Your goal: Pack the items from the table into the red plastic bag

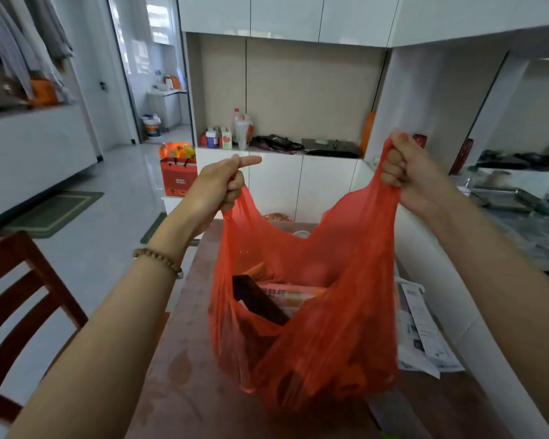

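The red plastic bag (pixel 330 327) hangs over the brown table (pixel 184 384), held up by both handles with its mouth spread wide. My left hand (pixel 222 185) grips the left handle, its index finger pointing out. My right hand (pixel 406 169) is clenched on the right handle. Inside the bag I see a dark flat box (pixel 260 299) and a pink-and-orange packet (pixel 293 294), with more shapes bulging low in the bag that I cannot make out.
White papers (pixel 422 334) lie on the table right of the bag. A wooden chair (pixel 23 312) stands at the left. A red gift bag (pixel 178 177) sits on the floor by the white cabinet (pixel 276 182), whose shelf carries bottles.
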Tool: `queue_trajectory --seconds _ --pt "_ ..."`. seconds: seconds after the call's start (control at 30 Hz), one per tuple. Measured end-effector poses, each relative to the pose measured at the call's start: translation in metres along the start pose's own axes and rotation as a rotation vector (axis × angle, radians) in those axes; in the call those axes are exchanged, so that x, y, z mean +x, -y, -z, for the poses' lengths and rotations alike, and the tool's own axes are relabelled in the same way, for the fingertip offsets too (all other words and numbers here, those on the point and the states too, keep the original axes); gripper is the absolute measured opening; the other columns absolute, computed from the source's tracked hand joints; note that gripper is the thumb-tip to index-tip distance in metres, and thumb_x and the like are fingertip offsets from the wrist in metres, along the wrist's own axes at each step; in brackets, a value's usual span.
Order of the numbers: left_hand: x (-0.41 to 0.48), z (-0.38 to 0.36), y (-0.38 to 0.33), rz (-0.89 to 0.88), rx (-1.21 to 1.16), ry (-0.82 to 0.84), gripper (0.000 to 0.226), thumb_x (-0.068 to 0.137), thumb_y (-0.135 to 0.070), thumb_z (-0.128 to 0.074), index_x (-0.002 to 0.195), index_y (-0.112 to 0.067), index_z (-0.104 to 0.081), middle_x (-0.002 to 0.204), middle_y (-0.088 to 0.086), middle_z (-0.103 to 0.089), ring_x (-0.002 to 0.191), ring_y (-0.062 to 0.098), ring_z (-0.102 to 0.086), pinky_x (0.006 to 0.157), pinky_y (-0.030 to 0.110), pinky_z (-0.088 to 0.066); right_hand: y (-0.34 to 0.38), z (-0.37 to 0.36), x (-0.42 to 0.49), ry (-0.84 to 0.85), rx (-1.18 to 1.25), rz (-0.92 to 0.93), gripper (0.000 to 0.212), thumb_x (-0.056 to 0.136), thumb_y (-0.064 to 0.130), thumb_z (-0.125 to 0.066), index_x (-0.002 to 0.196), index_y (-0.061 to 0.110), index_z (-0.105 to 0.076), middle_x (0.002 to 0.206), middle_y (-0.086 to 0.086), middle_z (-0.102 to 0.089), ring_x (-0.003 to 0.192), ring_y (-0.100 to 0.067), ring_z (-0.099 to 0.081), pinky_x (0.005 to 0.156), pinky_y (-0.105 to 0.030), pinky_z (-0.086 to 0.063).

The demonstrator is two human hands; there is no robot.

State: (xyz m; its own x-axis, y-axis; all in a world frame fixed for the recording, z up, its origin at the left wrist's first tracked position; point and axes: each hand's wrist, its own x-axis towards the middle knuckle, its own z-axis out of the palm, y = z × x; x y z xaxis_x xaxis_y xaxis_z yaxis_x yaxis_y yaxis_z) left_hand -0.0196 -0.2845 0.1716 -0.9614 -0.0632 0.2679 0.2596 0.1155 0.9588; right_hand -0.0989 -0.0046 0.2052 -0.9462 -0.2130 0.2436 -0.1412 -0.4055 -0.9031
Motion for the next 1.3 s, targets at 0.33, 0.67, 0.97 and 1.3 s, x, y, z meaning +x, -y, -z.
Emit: queue_trajectory --seconds 0.33,0.67,0.97,1.3 --pt "-0.017 0.015 0.047 0.061 0.001 -0.054 0.038 0.102 -0.035 -0.027 0.122 -0.023 -0.058 0.050 -0.010 -0.031 0.041 0.004 -0.022 0.038 0.018 -0.020 -0.061 0.024 -0.007 -0.074 -0.253 -0.078 0.032 0.096 0.025 -0.050 0.065 0.021 -0.041 0.041 0.010 -0.031 0.035 -0.003 -0.023 0.035 -0.018 -0.016" --pt "-0.061 0.006 0.124 0.289 0.085 -0.075 0.037 0.103 -0.031 -0.027 0.110 -0.021 -0.062 0.054 -0.006 -0.032 0.037 0.002 -0.024 0.037 0.015 -0.020 -0.154 0.044 -0.067 0.075 -0.942 -0.336 0.013 0.094 0.030 -0.053 0.091 0.019 -0.060 0.058 0.010 -0.057 0.049 -0.001 -0.054 0.045 -0.018 -0.037" --pt "-0.104 -0.003 0.141 0.288 0.255 -0.280 0.032 0.088 -0.047 -0.057 0.080 -0.015 -0.060 0.057 -0.003 -0.051 0.038 0.002 -0.043 0.037 0.014 -0.034 -0.154 0.044 -0.119 0.021 -1.057 -0.215 0.032 0.080 0.036 -0.071 0.101 0.020 -0.054 0.093 0.012 -0.056 0.087 -0.007 -0.053 0.071 -0.021 -0.039" --pt "-0.133 -0.047 0.116 -0.066 0.844 -0.508 0.096 0.074 -0.061 -0.063 0.142 -0.005 -0.027 0.139 0.016 -0.039 0.131 0.029 -0.036 0.111 0.041 -0.032 -0.128 0.067 -0.172 -0.117 -0.993 -0.113 0.060 0.072 0.038 -0.076 0.123 0.019 -0.051 0.112 0.003 -0.060 0.102 -0.012 -0.057 0.081 -0.015 -0.042"
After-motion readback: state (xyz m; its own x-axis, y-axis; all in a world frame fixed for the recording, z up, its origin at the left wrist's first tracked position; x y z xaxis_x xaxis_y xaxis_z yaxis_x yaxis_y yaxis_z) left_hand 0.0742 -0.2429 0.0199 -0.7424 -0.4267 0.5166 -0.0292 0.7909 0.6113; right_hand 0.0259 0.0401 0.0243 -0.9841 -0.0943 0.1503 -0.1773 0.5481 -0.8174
